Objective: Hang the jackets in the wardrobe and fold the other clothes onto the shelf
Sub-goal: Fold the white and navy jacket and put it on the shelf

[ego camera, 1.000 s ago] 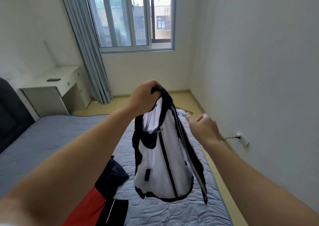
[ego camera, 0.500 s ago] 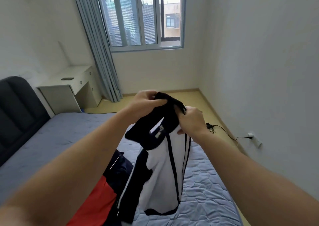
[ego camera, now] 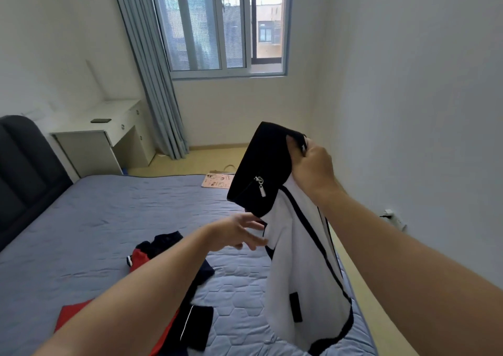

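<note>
A white jacket (ego camera: 296, 268) with black trim, black collar and a zip pull hangs above the bed. My right hand (ego camera: 313, 165) grips its black collar at the top. My left hand (ego camera: 239, 233) is lower and to the left, fingers spread and relaxed, just beside the jacket's white front and holding nothing. A second garment (ego camera: 174, 295) in red and dark navy lies crumpled on the blue-grey quilted bed (ego camera: 109, 219), partly hidden by my left forearm.
A dark padded headboard (ego camera: 24, 170) stands at the left. A white desk (ego camera: 103, 140) with a dark phone sits by the grey curtain (ego camera: 152, 83) and window. A paper bag (ego camera: 217, 180) lies past the bed's far end. A wall socket (ego camera: 392, 217) with cable is on the right wall.
My left hand has let go of the collar and dropped down to the left. My right hand now holds the collar alone, raised and shifted right. The view has turned slightly.
</note>
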### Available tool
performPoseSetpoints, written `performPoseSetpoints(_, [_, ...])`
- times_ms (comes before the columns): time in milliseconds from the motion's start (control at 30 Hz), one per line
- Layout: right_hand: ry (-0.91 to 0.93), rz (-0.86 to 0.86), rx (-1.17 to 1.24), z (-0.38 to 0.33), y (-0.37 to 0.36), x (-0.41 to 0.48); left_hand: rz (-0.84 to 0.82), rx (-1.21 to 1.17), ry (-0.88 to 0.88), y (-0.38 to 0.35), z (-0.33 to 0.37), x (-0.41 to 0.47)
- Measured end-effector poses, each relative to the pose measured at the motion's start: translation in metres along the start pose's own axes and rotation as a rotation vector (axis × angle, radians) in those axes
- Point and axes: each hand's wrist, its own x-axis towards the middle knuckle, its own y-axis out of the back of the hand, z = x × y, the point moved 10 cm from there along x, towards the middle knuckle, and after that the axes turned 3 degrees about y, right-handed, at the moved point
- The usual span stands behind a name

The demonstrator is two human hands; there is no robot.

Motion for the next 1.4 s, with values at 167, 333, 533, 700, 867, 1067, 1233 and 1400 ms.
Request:
performPoseSetpoints(167, [-0.010, 0.018, -0.070, 0.010, 0.023, 0.005, 0.282, 0.109, -0.166, 0.010, 0.035, 0.019])
performPoseSetpoints(333, [0.031, -0.039, -0.286, 0.030, 0.054, 0.007, 0.414, 0.162, -0.209, 0.059, 0.043, 0.016])
performPoseSetpoints(533, [-0.194, -0.454, -0.394, 0.093, 0.054, -0.009, 0.686, 0.494, -0.306, 0.121, 0.085, -0.008])
performPoseSetpoints(700, [-0.153, -0.658, -0.727, 0.111, 0.058, -0.026, 0.843, 0.670, -0.269, 0.147, 0.098, -0.025])
performPoseSetpoints(867, [-0.145, -0.482, -0.876, 0.115, 0.063, -0.021, 0.840, 0.962, -0.344, 0.138, 0.108, -0.032])
performPoseSetpoints(1067, [-0.337, -0.278, -0.768, 0.134, 0.071, -0.015, 0.737, 1.078, -0.220, 0.143, 0.078, -0.023])
performPoseSetpoints(1233, [-0.542, -0.099, -0.312, 0.159, 0.077, -0.019, 0.657, 0.498, -0.035, 0.155, 0.031, -0.009])
performPoseSetpoints(1400, [-0.390, -0.237, -0.449, 0.161, 0.075, -0.008, 0.664, 0.279, -0.094, 0.155, 0.022, -0.010])
